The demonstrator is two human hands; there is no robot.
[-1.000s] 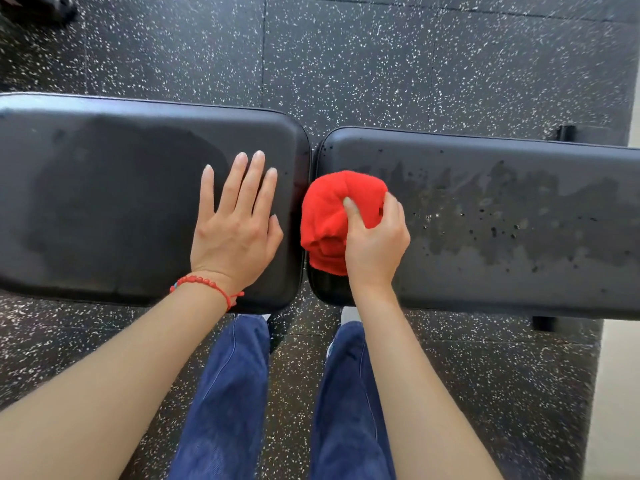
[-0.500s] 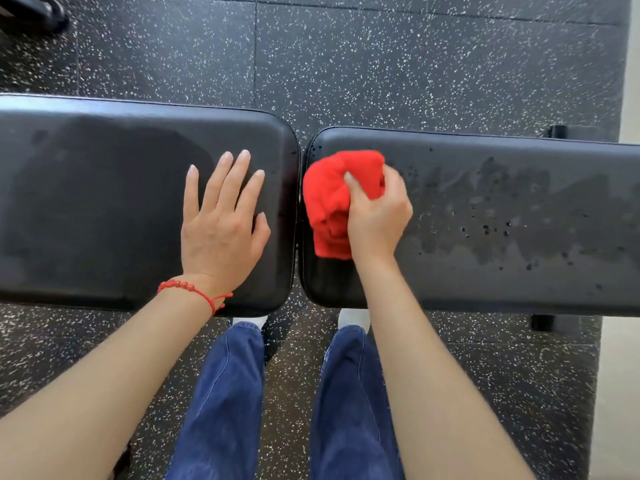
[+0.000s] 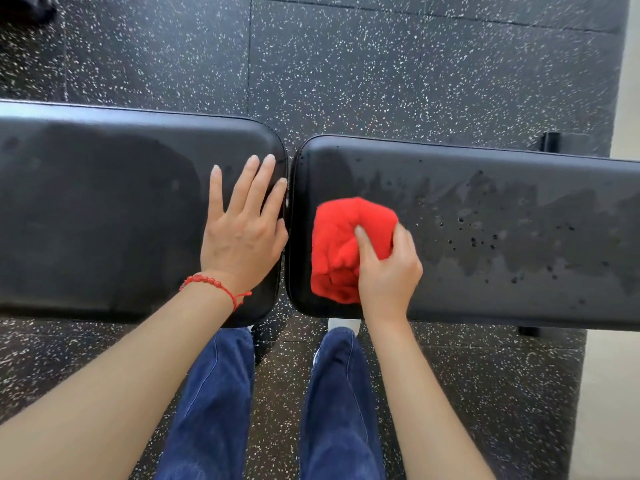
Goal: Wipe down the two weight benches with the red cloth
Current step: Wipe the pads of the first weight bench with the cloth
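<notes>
- Head view, layout: two black padded benches stand end to end across the frame, the left desk and the right desk, with a narrow gap between their rounded ends.
- Head view, floor: a dark speckled rubber floor lies under and beyond both pads.
- Head view, task object: the red cloth is bunched into a wad and lies on the right desk, at its left end, just beside the gap.
- Head view, right hand: it presses down on the cloth from the near-right side. The fingers are curled and closed on the wad, the thumb laid across the fabric.
- Head view, left hand: it lies flat, palm down, on the right end of the left desk, touching the pad. Its fingers are extended and spread, holding nothing.
- Head view, wrist: a red beaded bracelet circles the left wrist.
- Head view, surface condition: the right desk carries dark wet streaks and scattered droplets to the right of the cloth. The left desk shows a broad, darker, dull patch.
- Head view, person: blue trousers appear below the pads, between the forearms.
</notes>
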